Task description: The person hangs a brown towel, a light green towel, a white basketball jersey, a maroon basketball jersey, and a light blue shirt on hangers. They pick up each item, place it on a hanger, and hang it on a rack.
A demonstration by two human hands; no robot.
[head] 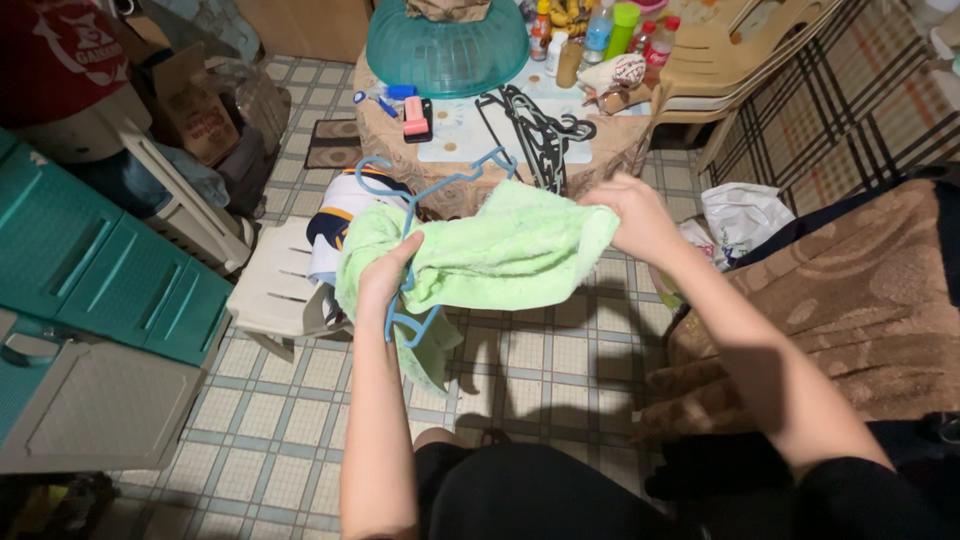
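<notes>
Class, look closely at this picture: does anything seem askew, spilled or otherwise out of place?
The green towel hangs bunched and lopsided over the tilted blue hanger, held between the left hand and right hand. Nothing looks spilled.

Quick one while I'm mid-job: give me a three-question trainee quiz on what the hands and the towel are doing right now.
1. True or false: the left hand grips both the light green terry towel and the blue plastic hanger.
2. Which hand pinches the towel's upper edge nearest the black hangers on the table? A left, B right.
3. Fill in: the white plastic chair stands on a ____ floor.

Key: 1 true; 2 B; 3 tiled.
</notes>
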